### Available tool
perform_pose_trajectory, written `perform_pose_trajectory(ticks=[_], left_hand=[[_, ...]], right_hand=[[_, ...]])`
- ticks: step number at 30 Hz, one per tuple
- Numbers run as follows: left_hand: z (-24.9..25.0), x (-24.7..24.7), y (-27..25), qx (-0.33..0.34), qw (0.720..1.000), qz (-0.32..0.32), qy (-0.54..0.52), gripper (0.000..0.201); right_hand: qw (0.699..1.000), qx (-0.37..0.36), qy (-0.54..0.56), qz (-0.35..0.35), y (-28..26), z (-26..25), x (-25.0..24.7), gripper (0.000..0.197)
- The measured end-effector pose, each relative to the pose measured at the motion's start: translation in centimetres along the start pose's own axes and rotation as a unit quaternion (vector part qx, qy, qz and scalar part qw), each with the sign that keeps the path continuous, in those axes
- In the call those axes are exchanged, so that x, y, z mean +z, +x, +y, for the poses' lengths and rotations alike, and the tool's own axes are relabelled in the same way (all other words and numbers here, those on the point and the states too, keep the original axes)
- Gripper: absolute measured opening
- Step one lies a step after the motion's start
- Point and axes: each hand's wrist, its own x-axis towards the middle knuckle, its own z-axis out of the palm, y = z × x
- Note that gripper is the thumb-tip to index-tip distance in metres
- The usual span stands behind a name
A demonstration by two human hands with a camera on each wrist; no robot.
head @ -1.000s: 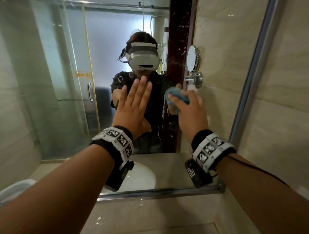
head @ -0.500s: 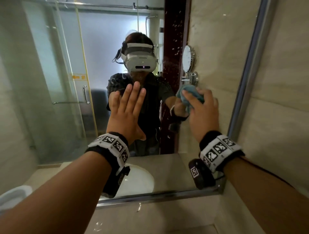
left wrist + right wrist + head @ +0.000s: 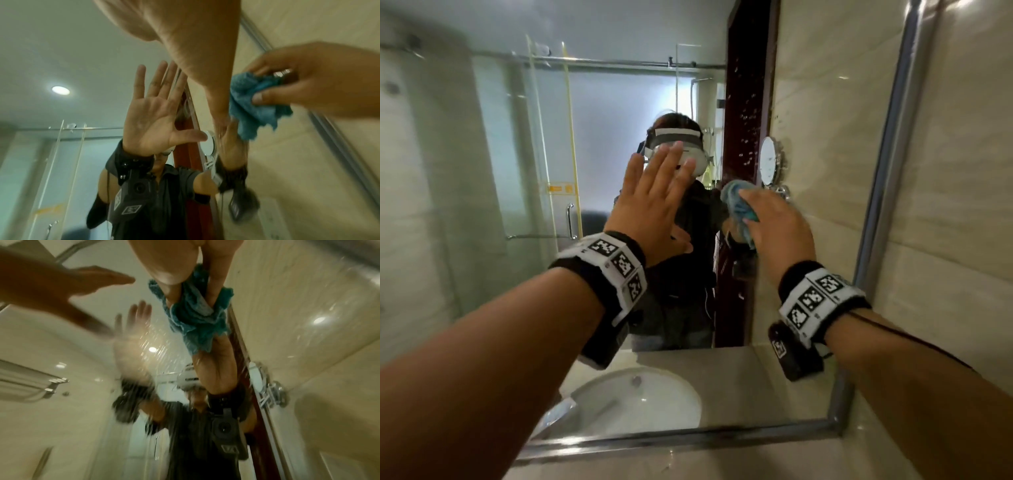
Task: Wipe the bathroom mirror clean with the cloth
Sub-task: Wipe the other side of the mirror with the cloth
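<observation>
Blue cloth (image 3: 739,208) sits bunched in the right hand (image 3: 777,226), whose grip pinches it against the mirror (image 3: 493,171). Left of that grip, the left hand (image 3: 654,209) presses flat, fingers spread. That bare palm may leave fresh smears, and droplets above the grip could get missed.

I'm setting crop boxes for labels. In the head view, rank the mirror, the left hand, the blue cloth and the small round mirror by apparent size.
1. mirror, by far the largest.
2. left hand, though nearness to the camera enlarges it.
3. blue cloth, partly hidden by the right hand.
4. small round mirror, close to the cloth's visible part.
</observation>
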Motion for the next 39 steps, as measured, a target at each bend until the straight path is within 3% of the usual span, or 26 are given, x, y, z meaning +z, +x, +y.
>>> perform_pose_trajectory(ticks=[4,6,8,9,13,15,20,22,25,30,32,35,37,39], left_hand=[[-0.2,0.5,3.0,-0.052,0.997,-0.014,-0.046,0.143],[-0.1,1.5,3.3,-0.057,0.997,-0.012,-0.053,0.151],[-0.3,1.9,3.3,-0.061,0.997,-0.005,-0.051,0.154],[-0.3,1.8,3.3,-0.061,0.997,-0.009,-0.049,0.155],[-0.1,1.4,3.2,-0.067,0.996,-0.028,-0.041,0.156],[-0.1,1.4,3.1,-0.072,0.996,-0.027,-0.035,0.156],[0.3,1.4,2.9,-0.069,0.996,-0.006,-0.049,0.151],[0.3,1.5,3.0,-0.069,0.996,0.002,-0.052,0.148],[0.2,1.3,3.0,-0.072,0.996,-0.010,-0.044,0.149],[0.4,1.2,3.0,-0.087,0.995,-0.035,-0.040,0.155],[0.5,1.1,3.1,-0.088,0.994,-0.043,-0.040,0.156],[0.7,1.0,3.1,-0.089,0.994,-0.039,-0.042,0.156],[0.5,1.0,3.1,-0.089,0.995,-0.036,-0.041,0.157],[0.4,1.0,3.1,-0.091,0.994,-0.044,-0.038,0.158]], right_hand=[[0.996,-0.063,0.013,-0.060,-2.2,-2.2,2.1,0.043],[0.996,-0.076,0.000,-0.054,-3.5,-2.8,2.3,0.059],[0.990,-0.135,-0.021,-0.043,-1.9,-1.5,2.5,0.071],[0.992,-0.113,-0.019,-0.043,-0.1,-1.2,2.1,0.069],[0.995,0.014,0.017,0.093,6.0,-2.4,-0.2,0.048],[0.997,0.029,0.021,0.072,5.9,-2.9,0.2,0.047],[0.996,-0.077,-0.053,-0.001,-0.2,-2.4,2.8,0.045],[0.990,-0.127,-0.061,-0.010,-0.5,-1.5,3.0,0.043],[0.982,-0.173,-0.071,-0.018,1.5,-1.1,1.3,0.060],[0.996,-0.010,-0.010,0.084,6.8,-1.9,-1.7,0.036],[0.997,-0.032,-0.011,0.074,5.6,-2.3,-0.9,0.035],[0.991,-0.129,-0.018,-0.038,1.7,-2.8,0.9,0.036],[0.978,-0.203,-0.043,-0.033,1.8,-2.2,0.5,0.047],[0.985,-0.170,-0.038,-0.016,4.4,-2.1,-1.0,0.050]])
